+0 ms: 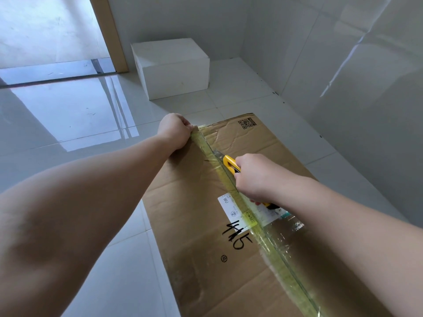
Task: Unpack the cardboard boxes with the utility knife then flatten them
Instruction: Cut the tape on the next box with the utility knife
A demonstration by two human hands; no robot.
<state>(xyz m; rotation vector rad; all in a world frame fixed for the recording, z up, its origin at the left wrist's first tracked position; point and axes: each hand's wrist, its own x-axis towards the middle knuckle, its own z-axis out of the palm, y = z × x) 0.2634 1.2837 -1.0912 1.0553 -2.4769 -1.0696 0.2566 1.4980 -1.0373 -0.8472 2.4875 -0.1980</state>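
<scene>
A large brown cardboard box (196,216) lies on the tiled floor, its top seam sealed with a yellowish tape strip (270,243) running from the far edge toward me. My right hand (256,177) grips a yellow utility knife (230,163), whose blade sits in the taped seam just ahead of the hand. My left hand (175,130) grips the box's far edge at the end of the tape, fingers curled over the rim. A white shipping label (231,207) and black handwriting sit on the top, partly under the tape.
A white box (174,69) stands on the floor near the far wall. Glossy tiled walls (343,65) close in on the right, close to the cardboard box. A doorway with a wooden frame (112,35) opens at the far left.
</scene>
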